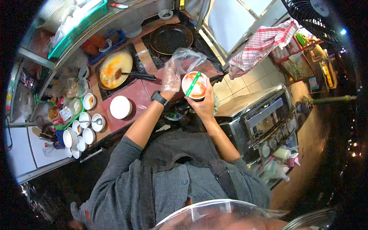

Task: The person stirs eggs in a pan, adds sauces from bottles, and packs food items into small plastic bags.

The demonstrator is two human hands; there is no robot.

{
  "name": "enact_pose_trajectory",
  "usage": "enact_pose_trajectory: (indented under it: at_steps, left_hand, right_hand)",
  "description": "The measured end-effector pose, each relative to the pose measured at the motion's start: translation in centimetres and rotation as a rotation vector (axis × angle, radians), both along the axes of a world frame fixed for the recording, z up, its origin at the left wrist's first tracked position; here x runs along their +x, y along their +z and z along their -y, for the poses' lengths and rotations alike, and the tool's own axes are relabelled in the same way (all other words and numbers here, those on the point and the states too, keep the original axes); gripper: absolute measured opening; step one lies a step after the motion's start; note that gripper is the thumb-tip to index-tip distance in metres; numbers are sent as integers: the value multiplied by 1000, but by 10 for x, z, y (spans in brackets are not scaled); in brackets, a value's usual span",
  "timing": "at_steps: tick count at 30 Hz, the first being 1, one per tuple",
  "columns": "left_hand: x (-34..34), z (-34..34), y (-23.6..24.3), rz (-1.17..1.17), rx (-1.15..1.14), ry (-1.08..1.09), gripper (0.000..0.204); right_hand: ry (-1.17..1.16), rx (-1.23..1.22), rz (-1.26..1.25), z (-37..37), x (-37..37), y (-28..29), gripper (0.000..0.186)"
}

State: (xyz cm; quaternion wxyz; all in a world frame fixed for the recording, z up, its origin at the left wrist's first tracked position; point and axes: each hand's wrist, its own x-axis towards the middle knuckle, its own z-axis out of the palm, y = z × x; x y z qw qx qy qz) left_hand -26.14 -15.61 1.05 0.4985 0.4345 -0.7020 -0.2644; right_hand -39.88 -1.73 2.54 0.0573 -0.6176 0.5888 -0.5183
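Note:
My right hand [207, 96] grips a round white tub [190, 79] from its right side, tilted so that its top faces me. Crossed green and orange-red bands run over the tub's top. On my left hand [171, 78] is a thin clear glove, with a black watch [159, 98] at the wrist. Its fingers are closed on a crumpled clear plastic bag [190, 58], which spreads out beyond the tub; the fingertips are partly hidden by the plastic. Left of my left forearm, a second white tub [120, 107] stands on the reddish counter [142, 92].
A pan [115, 69] of pale yellow food holds a spatula [134, 75], whose black handle points towards my left hand. Behind it sits a dark flat pan [171, 39]. Several small white bowls [89, 135] crowd the counter's left. A metal appliance [264, 115] stands at right, below a checked cloth [260, 48].

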Motion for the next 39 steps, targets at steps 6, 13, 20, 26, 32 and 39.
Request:
enact_pose_trajectory:
  at_steps: [6,13,20,26,32,39]
  left_hand:
    - [7,-50,-30,192,-24,-166,42]
    - [41,-52,-65,208,127,-182,46]
    - [52,-47,-72,133,533,-13,34]
    - [41,-46,-77,-555,668,131,17]
    - [37,-56,-37,-782,860,-78,52]
    - [43,-56,-69,-708,866,-40,47]
  right_hand:
    - [18,-19,-3,11,-12,8,109]
    - [90,51,4,35,13,-37,110]
    - [85,96,-31,43,23,-38,101]
    - [-65,165,-106,62,-26,-59,71]
    - [181,412,789,74,-35,-69,38]
    - [381,483,1328,74,-40,-52,48]
